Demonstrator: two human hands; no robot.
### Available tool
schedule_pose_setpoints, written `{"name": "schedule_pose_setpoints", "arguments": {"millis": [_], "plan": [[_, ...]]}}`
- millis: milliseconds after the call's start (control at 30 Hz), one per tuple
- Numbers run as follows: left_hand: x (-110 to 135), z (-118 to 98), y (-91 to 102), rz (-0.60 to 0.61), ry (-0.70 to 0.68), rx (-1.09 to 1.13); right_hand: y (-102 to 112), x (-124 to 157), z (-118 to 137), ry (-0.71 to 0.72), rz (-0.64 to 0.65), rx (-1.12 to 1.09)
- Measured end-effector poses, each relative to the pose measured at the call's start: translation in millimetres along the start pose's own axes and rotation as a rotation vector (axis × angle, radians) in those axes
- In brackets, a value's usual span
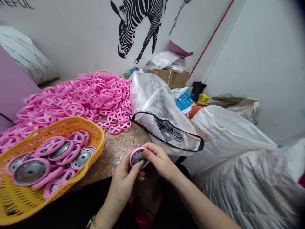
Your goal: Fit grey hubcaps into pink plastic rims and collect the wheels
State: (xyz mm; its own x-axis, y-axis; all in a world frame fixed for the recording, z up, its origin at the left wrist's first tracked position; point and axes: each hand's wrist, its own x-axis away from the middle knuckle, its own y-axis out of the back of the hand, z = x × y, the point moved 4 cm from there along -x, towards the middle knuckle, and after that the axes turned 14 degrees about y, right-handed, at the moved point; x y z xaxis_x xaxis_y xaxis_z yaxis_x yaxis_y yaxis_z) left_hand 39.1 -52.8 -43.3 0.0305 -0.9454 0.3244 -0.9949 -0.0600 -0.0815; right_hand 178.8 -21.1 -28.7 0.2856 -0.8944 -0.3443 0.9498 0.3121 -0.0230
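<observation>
Both my hands meet at the table's front edge around one pink wheel (137, 156) with a grey hubcap set in it. My left hand (124, 175) grips the wheel from below with fingers curled. My right hand (160, 160) closes on its right rim, thumb pressing the face. To the left, a yellow basket (94, 127) holds several pink wheels with silver hubcaps. A large heap of bare pink wheels (78, 98) lies behind it. A clear plastic bag (152, 98) with grey hubcaps (169, 131) inside lies open just beyond my hands.
A mottled tabletop (119, 144) carries everything. Big white sacks (238, 165) fill the right side. A cardboard box (171, 78) and crumpled bags sit by the wall with a zebra sticker (138, 25). A pink panel (11, 86) and a pillow stand at the left.
</observation>
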Motion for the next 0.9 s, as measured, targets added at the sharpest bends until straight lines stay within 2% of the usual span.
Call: {"name": "schedule_pose_setpoints", "arguments": {"millis": [67,133,233,333,433,600,767,900], "plan": [[3,-17,10.7,-0.064,-0.005,0.180,-3,-12,-3,0.017,0.012,-0.078],[9,-41,23.9,-0.120,-0.049,0.418,-5,-25,-10,0.008,0.005,-0.032],[22,-74,42.3,-0.165,-0.132,0.811,-6,-46,-19,0.038,0.017,0.289],[35,-89,49.6,-0.161,-0.178,0.971,-11,-66,-26,0.126,0.099,0.652],[37,-80,42.0,-0.073,-0.113,0.865,-20,-84,-30,0.195,0.190,0.956],[17,-43,20.1,0.037,0.128,0.586,-32,-113,-40,0.205,0.280,1.388],[-8,-21,18.9,-0.013,0.216,0.437,-37,-131,-49,0.211,0.363,1.452],[-19,-14,28.0,-0.090,0.216,0.464,-38,-122,-43,0.254,0.425,1.416]]}}
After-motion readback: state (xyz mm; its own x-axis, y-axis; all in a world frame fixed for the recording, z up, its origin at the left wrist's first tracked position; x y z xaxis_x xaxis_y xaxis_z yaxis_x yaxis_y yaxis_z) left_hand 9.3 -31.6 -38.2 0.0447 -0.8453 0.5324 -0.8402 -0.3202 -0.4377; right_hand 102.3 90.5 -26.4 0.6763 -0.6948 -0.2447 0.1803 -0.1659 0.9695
